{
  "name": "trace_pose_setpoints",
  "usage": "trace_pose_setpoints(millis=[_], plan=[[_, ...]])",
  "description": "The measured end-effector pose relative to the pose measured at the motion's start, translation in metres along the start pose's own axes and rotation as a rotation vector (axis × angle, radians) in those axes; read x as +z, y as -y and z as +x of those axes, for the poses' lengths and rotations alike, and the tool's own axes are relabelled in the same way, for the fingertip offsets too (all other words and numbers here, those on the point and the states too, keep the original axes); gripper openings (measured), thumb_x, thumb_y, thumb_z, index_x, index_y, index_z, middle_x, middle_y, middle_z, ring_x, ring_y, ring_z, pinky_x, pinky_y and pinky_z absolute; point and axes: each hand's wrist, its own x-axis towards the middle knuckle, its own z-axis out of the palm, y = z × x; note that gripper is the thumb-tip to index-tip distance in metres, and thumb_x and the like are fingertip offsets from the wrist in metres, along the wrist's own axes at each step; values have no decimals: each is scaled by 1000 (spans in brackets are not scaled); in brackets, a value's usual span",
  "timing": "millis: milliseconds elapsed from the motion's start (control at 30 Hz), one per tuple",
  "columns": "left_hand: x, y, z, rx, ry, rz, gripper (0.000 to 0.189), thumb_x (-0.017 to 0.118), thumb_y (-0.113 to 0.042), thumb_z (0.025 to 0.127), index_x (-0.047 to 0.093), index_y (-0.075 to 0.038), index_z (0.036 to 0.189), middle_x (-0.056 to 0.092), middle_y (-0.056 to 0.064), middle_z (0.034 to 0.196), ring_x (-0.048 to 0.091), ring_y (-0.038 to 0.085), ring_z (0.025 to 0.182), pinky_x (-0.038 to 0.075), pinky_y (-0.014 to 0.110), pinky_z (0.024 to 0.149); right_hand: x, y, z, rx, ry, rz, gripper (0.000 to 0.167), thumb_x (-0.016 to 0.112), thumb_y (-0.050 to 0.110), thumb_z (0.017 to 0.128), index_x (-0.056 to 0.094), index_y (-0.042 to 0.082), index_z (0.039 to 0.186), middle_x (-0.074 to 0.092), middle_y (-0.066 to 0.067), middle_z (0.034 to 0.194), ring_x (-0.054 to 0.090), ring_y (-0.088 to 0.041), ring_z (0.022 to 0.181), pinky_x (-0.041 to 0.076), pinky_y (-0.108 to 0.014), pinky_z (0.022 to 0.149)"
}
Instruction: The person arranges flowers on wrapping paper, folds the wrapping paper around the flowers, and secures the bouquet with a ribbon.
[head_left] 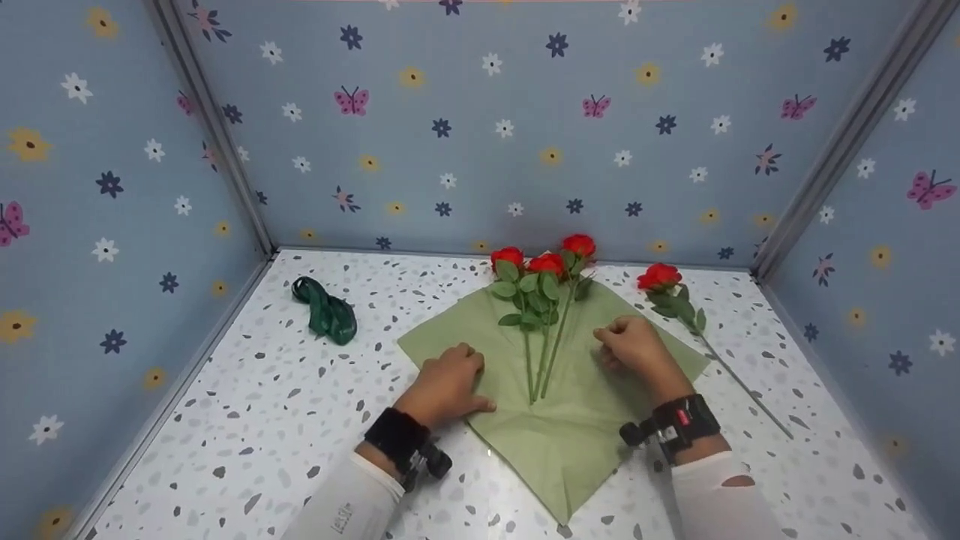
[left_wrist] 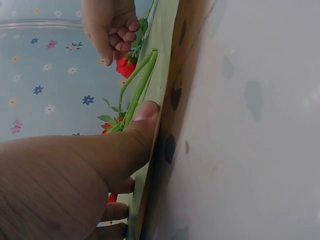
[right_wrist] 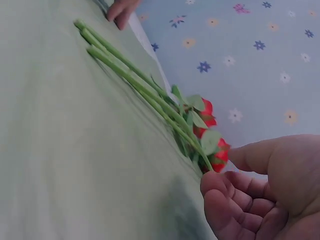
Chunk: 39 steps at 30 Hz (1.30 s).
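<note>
Three red roses with green stems (head_left: pixel 546 360) lie on a sheet of green wrapping paper (head_left: pixel 525 450), blooms toward the back wall. My left hand (head_left: pixel 448 382) rests on the paper's left edge, thumb spread from the fingers; in the left wrist view its thumb (left_wrist: pixel 142 125) presses the sheet near the stem ends. To the right of the stems is my right hand (head_left: pixel 634 352), just over the paper. Its fingers (right_wrist: pixel 220 205) are loosely bent with nothing seen between them and the thumb, close to the blooms in the right wrist view.
A fourth single rose (head_left: pixel 679 307) lies on the speckled tabletop (head_left: pixel 247 420), right of the paper. A bundle of dark green ribbon (head_left: pixel 328 311) is at the back left. Patterned blue panels (head_left: pixel 510 150) enclose the back and both sides.
</note>
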Motion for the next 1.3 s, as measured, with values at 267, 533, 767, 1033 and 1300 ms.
trace_pose_setpoints(millis=[267,533,767,1033,1300], plan=[[2,-1,1,-3,4,7,62,94,-59,90,71,-10,121,67,16,144,66,40,132,59,65,106,-85,-24,-10,74,-92,-254,45,68,37,113,73,-3,133,80,-19,117,78,-25,98,61,-38,83],[6,-2,1,26,3,2,62,94,-56,90,71,-8,120,68,15,136,67,38,125,60,64,99,-146,-58,-38,114,-227,-530,50,62,35,111,71,-8,134,69,-37,142,69,-57,123,58,-68,97],[4,1,2,7,6,-8,63,94,-56,90,71,-8,125,66,16,145,65,39,135,58,65,107,-166,-81,-45,191,-145,-546,48,71,32,106,74,-12,126,73,-36,133,71,-54,117,59,-62,89],[0,0,3,-13,5,-11,65,93,-57,91,71,-9,129,65,16,150,64,40,140,56,66,113,-178,-92,-44,267,-56,-537,54,77,32,102,71,-12,133,71,-35,134,69,-49,114,58,-64,94],[1,-2,1,-20,17,-12,66,93,-56,92,71,-8,131,65,16,149,65,41,139,56,65,113,-177,-100,-44,217,-9,-544,38,80,23,99,79,-9,120,76,-30,119,71,-44,106,59,-59,91]])
